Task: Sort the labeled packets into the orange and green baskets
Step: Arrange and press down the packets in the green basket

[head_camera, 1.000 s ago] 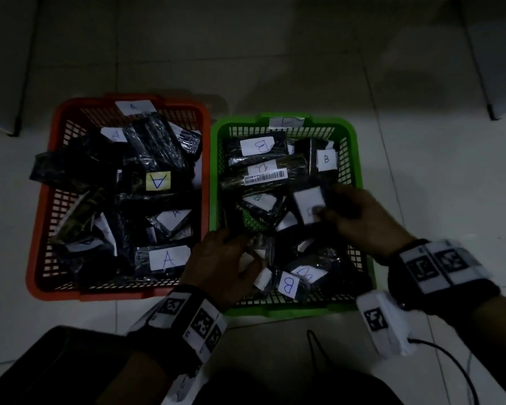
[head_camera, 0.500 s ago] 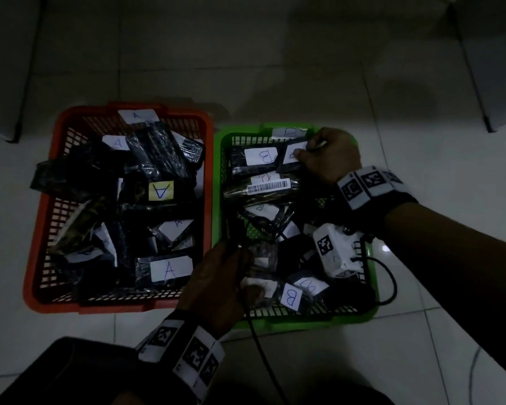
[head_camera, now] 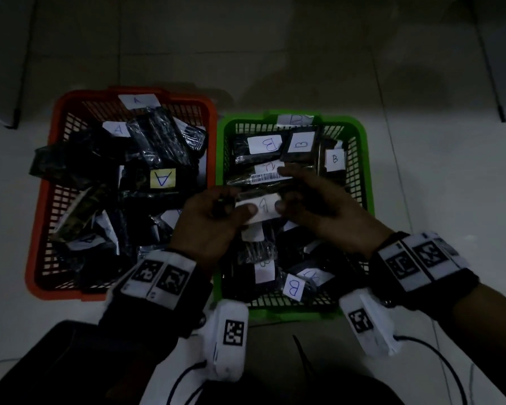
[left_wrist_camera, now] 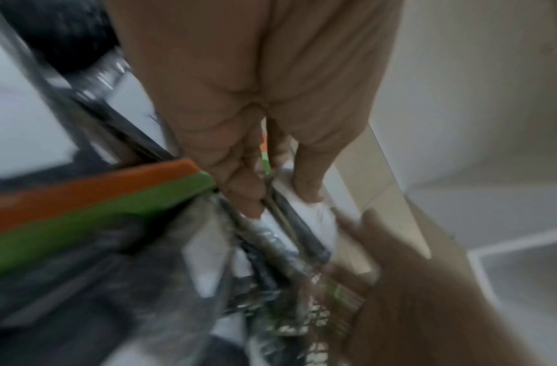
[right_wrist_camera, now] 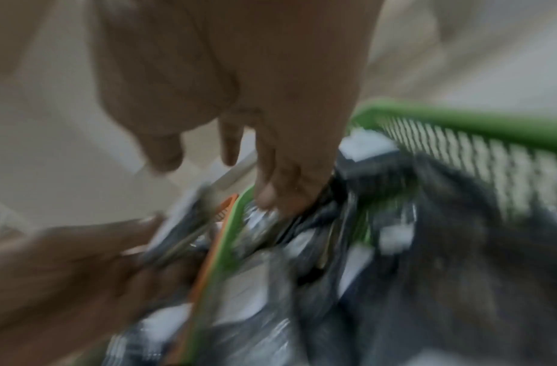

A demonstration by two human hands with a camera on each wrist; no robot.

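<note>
From the head view, we find the scene dim; the label on the packet [head_camera: 260, 208] is hard to read. Our left hand [head_camera: 214, 220] and right hand [head_camera: 319, 211] pinch its ends, thumbs on the label, above the green basket [head_camera: 360, 133], beside the orange basket [head_camera: 56, 112].

Left wrist view is blurred: fingers [left_wrist_camera: 239, 183] clamp the packet [left_wrist_camera: 302, 218].

Right wrist view is smeared; the grip there is unclear.

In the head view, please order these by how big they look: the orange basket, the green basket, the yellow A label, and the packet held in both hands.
1-2. orange basket and green basket: they look alike, so no ranking.
3. held packet.
4. yellow A label.
</note>
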